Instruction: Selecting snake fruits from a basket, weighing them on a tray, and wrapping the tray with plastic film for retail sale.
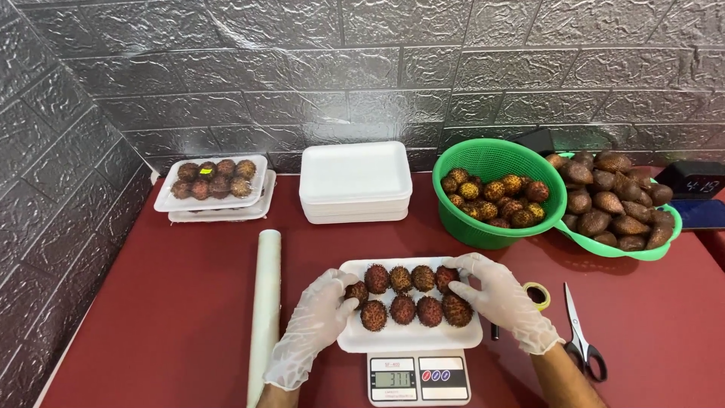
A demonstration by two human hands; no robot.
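My gloved left hand (313,325) rests at the left end of the white foam tray (408,338) on the small digital scale (418,378), its fingers (343,291) loosely curled against the nearest rambutan (356,292), touching, not clenched. My right hand (502,302) comes over the tray's right end, fingers (455,266) pinching lightly at the far-right fruit (445,278) in the back row. The rambutans lie in two rows between my hands. A roll of cling film (266,302) lies left on the red counter (174,302), scissors (580,332) right.

hands: left hand (311,326), right hand (504,300) | thin translucent white disposable gloves, wrinkled, cuffs at wrists | forearms unsleeved
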